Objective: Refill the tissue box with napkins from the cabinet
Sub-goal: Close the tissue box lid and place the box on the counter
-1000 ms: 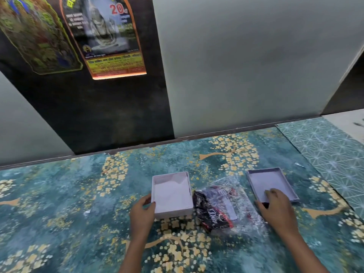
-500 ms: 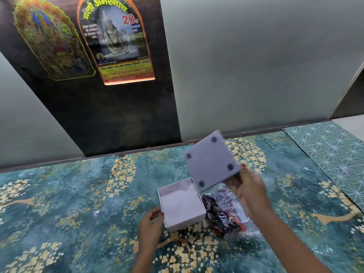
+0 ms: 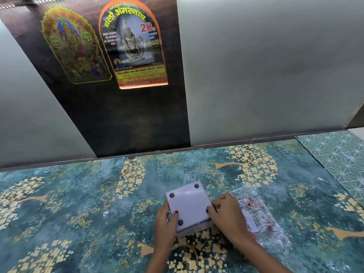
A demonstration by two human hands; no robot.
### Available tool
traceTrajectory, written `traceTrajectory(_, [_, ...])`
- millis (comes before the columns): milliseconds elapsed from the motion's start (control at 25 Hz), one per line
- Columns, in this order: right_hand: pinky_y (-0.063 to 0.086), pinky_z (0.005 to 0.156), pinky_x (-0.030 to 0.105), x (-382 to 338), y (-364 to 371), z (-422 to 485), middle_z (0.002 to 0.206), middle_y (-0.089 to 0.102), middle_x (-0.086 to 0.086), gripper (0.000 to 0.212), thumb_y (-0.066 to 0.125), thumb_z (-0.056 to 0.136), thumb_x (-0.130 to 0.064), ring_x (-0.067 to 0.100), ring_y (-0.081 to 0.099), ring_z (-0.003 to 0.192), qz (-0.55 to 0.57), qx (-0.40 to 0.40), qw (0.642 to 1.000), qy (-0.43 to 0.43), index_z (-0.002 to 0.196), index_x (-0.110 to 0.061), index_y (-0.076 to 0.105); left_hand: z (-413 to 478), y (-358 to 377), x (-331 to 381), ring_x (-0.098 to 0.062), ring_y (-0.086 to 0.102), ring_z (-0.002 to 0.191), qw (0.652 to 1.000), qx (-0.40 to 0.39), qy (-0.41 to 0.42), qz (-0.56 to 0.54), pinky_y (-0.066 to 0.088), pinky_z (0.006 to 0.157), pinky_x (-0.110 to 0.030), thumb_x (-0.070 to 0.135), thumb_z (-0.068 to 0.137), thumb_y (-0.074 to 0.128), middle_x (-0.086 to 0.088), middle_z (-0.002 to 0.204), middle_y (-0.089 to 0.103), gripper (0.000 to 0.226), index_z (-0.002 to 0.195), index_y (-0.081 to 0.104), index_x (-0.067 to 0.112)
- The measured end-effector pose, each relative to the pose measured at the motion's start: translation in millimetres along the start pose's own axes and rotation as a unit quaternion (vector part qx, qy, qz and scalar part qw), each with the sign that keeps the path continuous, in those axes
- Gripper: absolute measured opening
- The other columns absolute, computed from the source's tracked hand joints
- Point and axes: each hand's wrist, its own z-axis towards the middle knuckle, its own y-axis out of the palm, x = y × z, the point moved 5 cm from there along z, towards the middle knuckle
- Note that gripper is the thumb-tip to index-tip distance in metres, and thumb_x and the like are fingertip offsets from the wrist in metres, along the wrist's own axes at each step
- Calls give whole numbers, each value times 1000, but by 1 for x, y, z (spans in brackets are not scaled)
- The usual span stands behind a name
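A square white tissue box (image 3: 192, 229) rests on the teal flowered surface, covered by its flat white panel (image 3: 190, 205) with a dark dot near each corner. My left hand (image 3: 166, 223) grips the box's left side, thumb on the panel. My right hand (image 3: 226, 215) holds the panel's right edge, fingers pressed down on it. A clear plastic napkin wrapper (image 3: 256, 215) with a white label lies just right of the box, partly under my right hand. The inside of the box is hidden.
A teal covering with yellow blossoms (image 3: 98, 203) spreads over the surface. A green geometric mat (image 3: 338, 154) lies at the far right. Behind stand pale panels and a dark panel (image 3: 122, 119) bearing two posters.
My right hand lifted the white panel from the right, turned it over and brought it down onto the open box. My left hand stayed on the box.
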Motion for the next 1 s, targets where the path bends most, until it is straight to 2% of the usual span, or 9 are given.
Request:
traceTrajectory(160, [42,77,26,3,4,5,100,54,5,32,58,83,-22,16,51,88,62,-34,997,-19,111,-7,63,-5,0,7,-14,47,101,999,-6,18,28,44,58,-7,8,92,47,-2,121,44,40,131,45,8])
traceTrajectory(240, [39,79,23,3,8,6,107,53,4,33,61,82,-23,14,49,92,66,-43,996,-29,111,-7,63,-2,-3,7,-11,43,100,999,-9,24,39,43,55,-2,9,93,44,-7,125,44,39,132,44,6])
traceTrajectory(320, [41,80,25,5,11,6,110,55,7,27,64,79,-24,16,50,94,61,-35,997,-29,97,-4,68,3,-5,5,-9,42,101,997,-3,36,63,40,60,-5,11,95,40,-10,132,44,39,133,42,6])
traceTrajectory(400, [44,84,27,5,13,5,113,56,8,28,63,80,-22,15,49,95,71,-30,997,-27,102,-5,66,5,-5,2,-9,45,101,994,6,58,88,41,69,-8,13,96,38,-10,134,45,41,137,37,9])
traceTrajectory(520, [43,83,26,0,12,5,112,61,10,33,61,83,-18,14,48,90,92,-24,995,-31,114,-9,61,4,2,-4,-19,49,113,991,25,79,106,52,91,-33,19,97,35,-10,142,38,49,143,21,15])
traceTrajectory(640, [46,82,30,-1,13,5,109,64,12,38,61,83,-19,19,53,88,105,-26,994,-35,119,-10,57,6,3,-6,-7,52,92,994,36,76,74,50,73,-16,18,97,34,-7,126,44,47,143,23,14])
traceTrajectory(760, [44,82,25,6,19,5,112,59,7,41,59,85,-24,15,51,92,104,-37,993,-29,123,-9,53,6,2,-2,0,49,81,994,34,81,61,49,60,-13,17,97,35,4,104,44,44,140,31,14])
traceTrajectory(920, [42,73,20,18,28,2,110,56,4,39,53,87,-33,15,52,94,76,-58,995,-29,118,-11,59,4,1,-4,2,48,80,991,53,97,79,45,60,-6,20,96,37,1,107,44,45,140,31,15])
traceTrajectory(1000, [46,74,25,19,29,3,108,59,6,36,53,87,-34,17,55,91,57,-52,997,-25,112,-11,64,7,3,-10,1,49,80,993,60,83,65,45,55,-11,20,96,37,1,106,43,45,141,32,15])
